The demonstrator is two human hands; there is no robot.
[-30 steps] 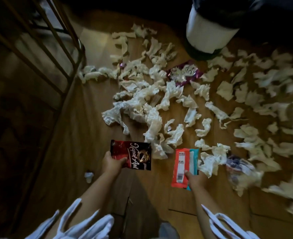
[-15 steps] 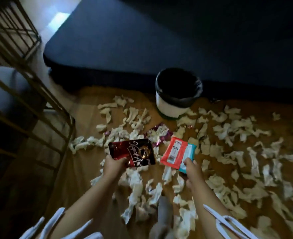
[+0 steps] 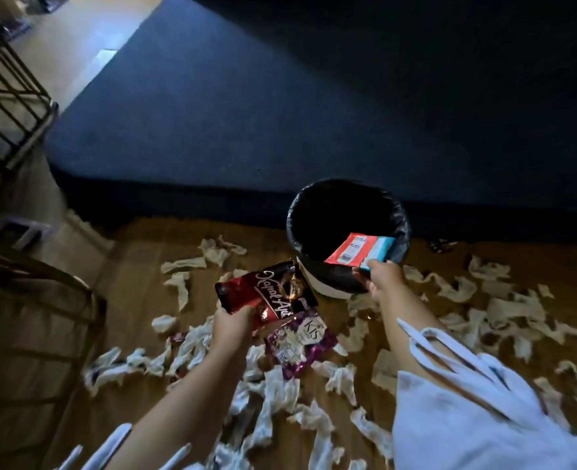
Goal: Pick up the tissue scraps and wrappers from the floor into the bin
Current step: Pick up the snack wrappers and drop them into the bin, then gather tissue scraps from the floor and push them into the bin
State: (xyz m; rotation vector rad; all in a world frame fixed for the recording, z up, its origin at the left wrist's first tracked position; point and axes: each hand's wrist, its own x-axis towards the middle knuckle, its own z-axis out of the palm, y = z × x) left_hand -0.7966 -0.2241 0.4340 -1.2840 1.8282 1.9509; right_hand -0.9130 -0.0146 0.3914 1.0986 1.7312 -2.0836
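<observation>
A white bin (image 3: 328, 289) with a black liner stands on the wooden floor by a dark blue mattress. My right hand (image 3: 380, 276) grips an orange and teal wrapper (image 3: 358, 253) and holds it over the bin's near rim. My left hand (image 3: 231, 329) grips a red and black wrapper (image 3: 266, 293) to the left of the bin, above the floor. A purple wrapper (image 3: 299, 344) lies on the floor just below it. White tissue scraps (image 3: 273, 398) are strewn all over the floor around the bin.
The dark blue mattress (image 3: 314, 113) fills the far side. A metal-framed rack (image 3: 12, 106) stands at the left, with a curved metal frame (image 3: 60, 276) below it. More tissue scraps (image 3: 504, 307) cover the floor to the right.
Both hands have moved forward toward the bin with their wrappers. The orange and teal wrapper is now over the bin's opening. The view has tilted up and closer.
</observation>
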